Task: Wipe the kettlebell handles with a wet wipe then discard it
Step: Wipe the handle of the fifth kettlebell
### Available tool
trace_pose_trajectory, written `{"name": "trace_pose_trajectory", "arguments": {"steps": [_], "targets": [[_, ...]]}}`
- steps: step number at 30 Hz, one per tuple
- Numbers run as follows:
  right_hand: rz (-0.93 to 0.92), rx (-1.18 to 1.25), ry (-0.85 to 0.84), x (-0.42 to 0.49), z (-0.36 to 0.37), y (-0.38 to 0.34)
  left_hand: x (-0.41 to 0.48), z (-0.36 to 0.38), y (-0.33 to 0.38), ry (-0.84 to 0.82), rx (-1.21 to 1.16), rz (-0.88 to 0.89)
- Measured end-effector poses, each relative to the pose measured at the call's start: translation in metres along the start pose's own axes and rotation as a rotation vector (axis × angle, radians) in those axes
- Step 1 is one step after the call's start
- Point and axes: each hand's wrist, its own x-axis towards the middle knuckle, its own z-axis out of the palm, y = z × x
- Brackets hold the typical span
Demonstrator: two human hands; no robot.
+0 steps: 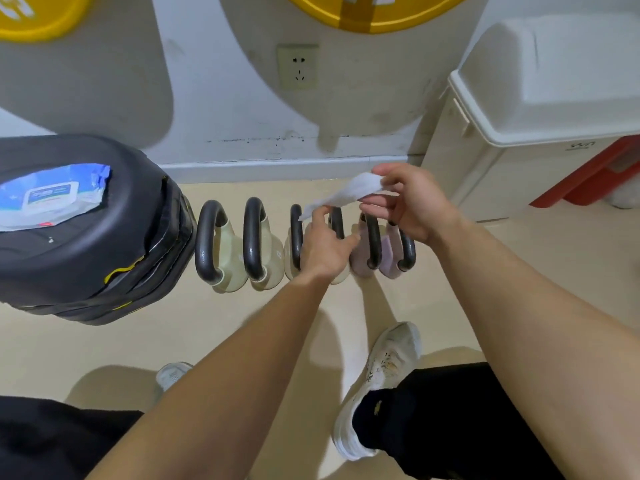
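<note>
the right hand [412, 202] pinches one end of a white wet wipe [341, 197] between thumb and fingers, and the left hand [323, 247] grips the wipe's lower end with its fingertips, so the wipe stretches between them, above a row of kettlebells [242, 247] with dark handles standing on the floor [242, 334] by the wall. a pack of wipes [48, 199] lies on a black padded block [114, 237] to the left. a white lidded bin [519, 133] stands at right.
</note>
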Motion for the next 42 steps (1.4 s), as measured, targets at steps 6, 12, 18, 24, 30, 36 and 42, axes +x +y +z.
{"name": "trace_pose_trajectory", "arguments": {"steps": [6,12,18,24,30,36,42], "targets": [[0.114,-0.399,-0.119,0.016,-0.026,-0.063,0.027,0.002,0.054,-0.237,-1.033,-0.313],[0.222,-0.927,-0.313,0.041,-0.053,-0.090,0.047,0.016,0.070,-0.217,-1.258,-0.426],[0.201,-0.928,-0.296,0.066,-0.092,-0.045,0.070,0.034,0.047,-0.017,-0.590,-0.320],[-0.032,-0.906,0.001,0.092,-0.101,0.047,0.093,0.043,0.007,-0.022,0.086,0.100],[-0.262,-1.687,0.102,0.103,-0.084,0.096,0.103,0.065,-0.006,-0.067,0.775,0.493],[-0.224,-1.910,0.034,0.106,-0.065,0.100,0.100,0.080,0.014,-0.430,0.690,0.093],[-0.272,-1.930,0.054,0.115,-0.062,0.110,0.100,0.107,0.004,-0.324,-0.169,-0.490]]}}
